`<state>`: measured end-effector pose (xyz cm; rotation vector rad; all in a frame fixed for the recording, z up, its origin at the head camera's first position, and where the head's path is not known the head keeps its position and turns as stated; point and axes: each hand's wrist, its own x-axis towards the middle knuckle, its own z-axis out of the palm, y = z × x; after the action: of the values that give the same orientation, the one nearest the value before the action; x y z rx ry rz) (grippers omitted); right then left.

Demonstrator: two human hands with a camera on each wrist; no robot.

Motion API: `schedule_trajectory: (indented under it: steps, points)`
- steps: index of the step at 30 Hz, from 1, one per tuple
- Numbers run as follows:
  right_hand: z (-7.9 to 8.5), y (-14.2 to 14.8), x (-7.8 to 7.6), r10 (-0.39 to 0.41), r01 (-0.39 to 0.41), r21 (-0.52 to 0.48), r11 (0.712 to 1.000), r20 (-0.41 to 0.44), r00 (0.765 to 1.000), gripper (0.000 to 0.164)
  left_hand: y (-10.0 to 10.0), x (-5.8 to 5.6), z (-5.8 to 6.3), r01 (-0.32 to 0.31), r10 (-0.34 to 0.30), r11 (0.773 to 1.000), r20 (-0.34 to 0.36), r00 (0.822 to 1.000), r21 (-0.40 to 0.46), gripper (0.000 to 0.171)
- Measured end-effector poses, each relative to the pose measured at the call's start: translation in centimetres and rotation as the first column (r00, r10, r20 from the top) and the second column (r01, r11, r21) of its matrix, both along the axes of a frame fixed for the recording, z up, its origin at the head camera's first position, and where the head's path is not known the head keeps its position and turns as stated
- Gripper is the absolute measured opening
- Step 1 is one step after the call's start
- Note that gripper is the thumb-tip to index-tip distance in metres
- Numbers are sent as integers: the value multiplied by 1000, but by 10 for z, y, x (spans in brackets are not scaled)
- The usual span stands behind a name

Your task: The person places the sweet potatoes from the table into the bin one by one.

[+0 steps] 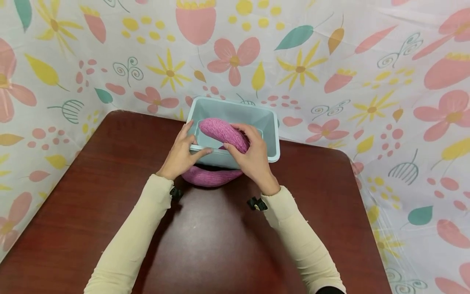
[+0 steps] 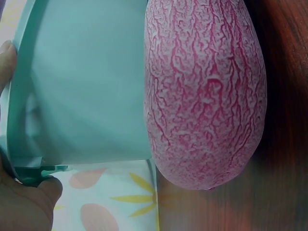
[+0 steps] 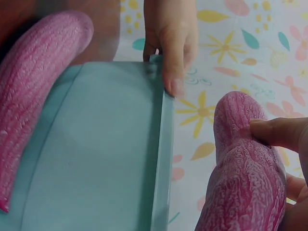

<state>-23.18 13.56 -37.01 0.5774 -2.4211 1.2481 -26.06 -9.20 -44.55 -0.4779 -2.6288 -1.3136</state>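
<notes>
My right hand (image 1: 253, 153) holds a wrinkled pinkish-purple sweet potato (image 1: 218, 130) at its nearer end, over the light blue-green plastic bin (image 1: 273, 141). Thumb and fingers lie on either side of the sweet potato (image 3: 243, 168) in the right wrist view. At the bin's near left corner, my left hand (image 1: 178, 154) grips the rim, its thumb along the front edge. A second, curved sweet potato (image 1: 211, 178) lies on the table against the front of the bin; it looms close in the left wrist view (image 2: 207, 91). My right hand hides part of the bin's front rim.
The bin stands at the back of a dark red-brown table (image 1: 205, 237). Behind and beside it hangs a white cloth (image 1: 330, 53) printed with flowers and leaves. Each wrist carries a small black camera mount.
</notes>
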Motion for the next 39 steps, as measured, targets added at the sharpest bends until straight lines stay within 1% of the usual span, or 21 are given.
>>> schedule_trajectory:
  steps: [3, 6, 11, 16, 22, 27, 33, 39]
  points:
    - [2, 0, -4, -11, 11, 15, 1000, 10, 1000, 47, 0, 1, -2, 4, -4, 1000, 10, 1000, -5, 47]
    - [5, -1, -11, -13, 13, 33, 999, 19, 1000, 47, 0, 1, -2, 3, -3, 1000, 1, 1000, -12, 47]
    - [13, -3, -23, 5, -6, 45, 999, 26, 1000, 48, -2, 0, 0, -9, 9, 1000, -9, 1000, -22, 46]
    - [23, -5, -37, 33, -35, 46, 998, 34, 999, 49, -2, 0, 1, -8, 8, 1000, 7, 1000, -26, 45]
    - [28, -6, -53, 45, -46, 54, 997, 27, 999, 49, -3, -1, 1, -8, 8, 1000, 4, 1000, -22, 46]
    - [32, -8, -67, 47, -49, 96, 994, 25, 999, 48, -3, -2, 1, -4, 4, 1000, 2, 1000, -18, 47]
    - [35, -7, -87, 46, -54, 162, 985, 53, 998, 47, -2, -1, 0, -1, 1, 1000, 12, 1000, -17, 48]
    - [30, -5, -105, 33, -61, 244, 968, 118, 992, 48, -2, 0, -1, 3, -3, 1000, 1, 1000, -16, 48]
